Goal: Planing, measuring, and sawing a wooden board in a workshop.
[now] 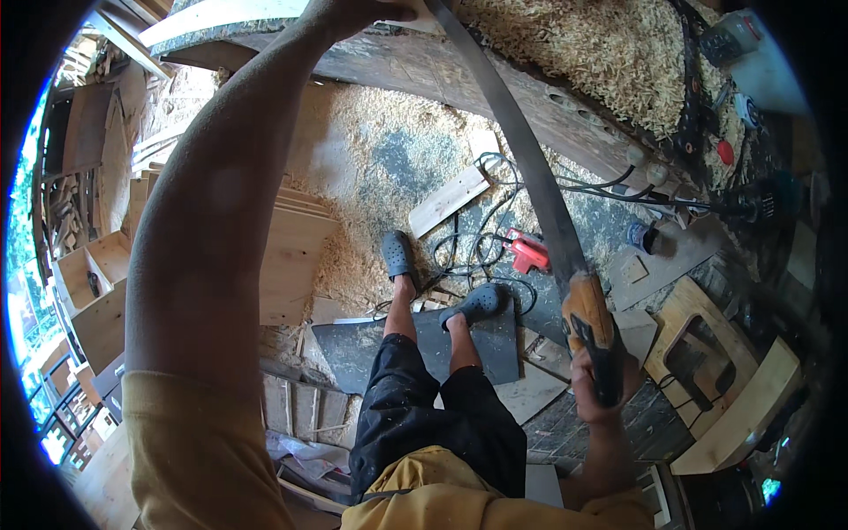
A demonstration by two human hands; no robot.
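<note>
My right hand (590,387) is closed round the orange and black handle of a handsaw (533,172). Its long blade runs up and away to the workbench (397,75), where the tip reaches a pale piece of wood (422,16) at the upper edge. My left hand (358,12) is at that same edge, beside the blade's far end and close to the pale wood. The picture's edge cuts off part of this hand, so most of its fingers are hidden. My left arm stretches across the left side.
Wood shavings (583,53) heap on the bench. Black cables (495,212), a red power tool (528,252) and a loose board (449,201) lie on the dusty floor near my feet. Wooden boxes (97,274) stand left; a cut-out wooden frame (702,349) lies right.
</note>
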